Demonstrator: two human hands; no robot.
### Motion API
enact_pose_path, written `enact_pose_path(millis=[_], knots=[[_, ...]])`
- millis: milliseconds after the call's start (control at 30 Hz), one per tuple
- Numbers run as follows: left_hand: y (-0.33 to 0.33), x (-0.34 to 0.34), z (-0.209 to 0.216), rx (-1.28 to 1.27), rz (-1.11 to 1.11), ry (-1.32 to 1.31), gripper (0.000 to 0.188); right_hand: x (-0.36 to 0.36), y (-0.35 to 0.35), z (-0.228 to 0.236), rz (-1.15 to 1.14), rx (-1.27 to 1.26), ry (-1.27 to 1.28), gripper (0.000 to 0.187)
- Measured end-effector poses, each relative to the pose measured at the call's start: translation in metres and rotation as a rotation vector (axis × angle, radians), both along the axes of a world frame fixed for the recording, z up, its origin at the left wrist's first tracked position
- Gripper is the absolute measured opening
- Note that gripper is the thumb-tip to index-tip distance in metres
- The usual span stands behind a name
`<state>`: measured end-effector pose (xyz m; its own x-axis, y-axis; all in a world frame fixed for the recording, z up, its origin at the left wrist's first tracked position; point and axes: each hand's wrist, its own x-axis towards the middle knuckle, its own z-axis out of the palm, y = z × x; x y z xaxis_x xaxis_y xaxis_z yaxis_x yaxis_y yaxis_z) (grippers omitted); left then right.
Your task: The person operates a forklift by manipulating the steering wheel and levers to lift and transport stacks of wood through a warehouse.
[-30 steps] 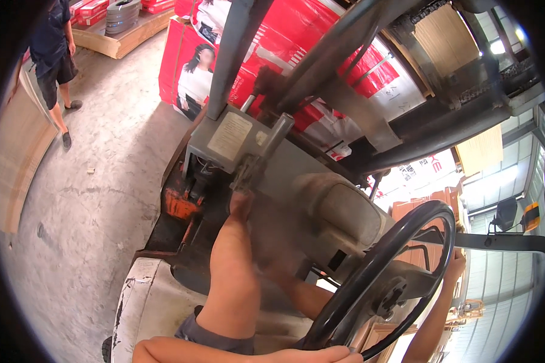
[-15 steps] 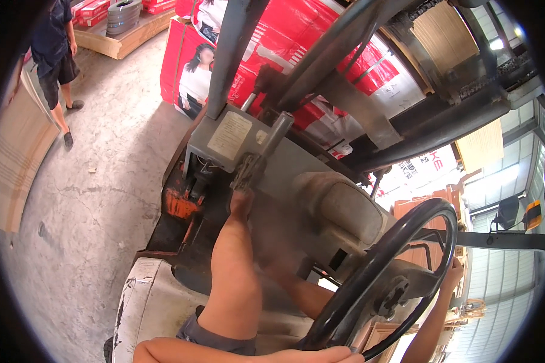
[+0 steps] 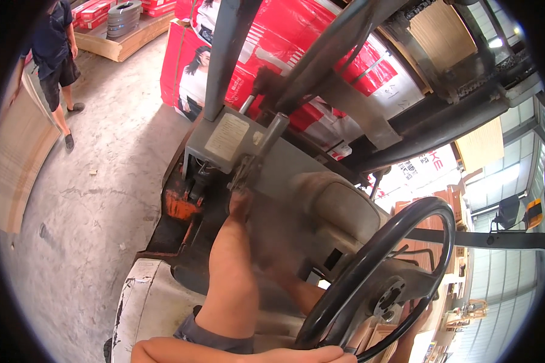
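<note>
At the lower edge, my left hand (image 3: 321,354) is closed on the near part of the black steering wheel (image 3: 369,272). My right hand (image 3: 422,313) is low on the wheel's right side, blurred and partly covered by the rim, so its fingers do not show clearly. Thin black levers (image 3: 413,253) stand beyond the wheel. My left leg (image 3: 231,272) reaches forward, its foot by a metal hand lever (image 3: 260,151) at the grey dashboard (image 3: 297,157). My right leg (image 3: 300,293) passes partly under the wheel.
A dark forklift mast (image 3: 430,142) rises ahead, before a large red-and-white wrapped stack (image 3: 272,57). At left, a person (image 3: 54,54) in dark clothes stands beside stacked boards (image 3: 27,145). Grey strapping coils (image 3: 124,19) lie on a wooden stack behind. A mirror (image 3: 507,213) is at the right.
My right hand has moved down and inward, from the wheel's right side to behind its lower rim. The wheel has turned slightly. My left hand keeps its place on the rim.
</note>
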<state>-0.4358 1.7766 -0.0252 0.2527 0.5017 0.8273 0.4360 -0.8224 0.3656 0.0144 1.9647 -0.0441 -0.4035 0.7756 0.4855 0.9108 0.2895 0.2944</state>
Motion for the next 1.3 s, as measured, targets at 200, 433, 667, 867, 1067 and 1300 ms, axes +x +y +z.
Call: enact_pose_path(millis=[200,433,667,867,1067,1300], knots=[[0.001,0.003,-0.003,0.035,0.049,-0.013,0.01,-0.031,-0.007,0.008,0.098,0.005,-0.071,0.028],[0.003,0.005,-0.005,0.039,0.01,-0.09,0.011,-0.02,0.0,0.016,0.052,-0.09,-0.095,0.035],[0.004,0.003,-0.005,-0.002,-0.014,-0.058,0.012,-0.01,0.006,0.015,0.065,-0.101,-0.048,0.039],[0.004,0.001,-0.003,0.01,0.026,-0.051,0.01,0.013,0.022,0.013,0.17,-0.04,0.294,0.031],[0.004,0.005,-0.005,0.047,0.053,-0.041,0.007,0.063,0.089,0.027,-0.034,-0.032,0.831,0.046],[0.003,0.004,-0.001,0.04,0.049,-0.04,0.007,0.018,0.136,0.068,-0.052,-0.236,0.942,0.044]])
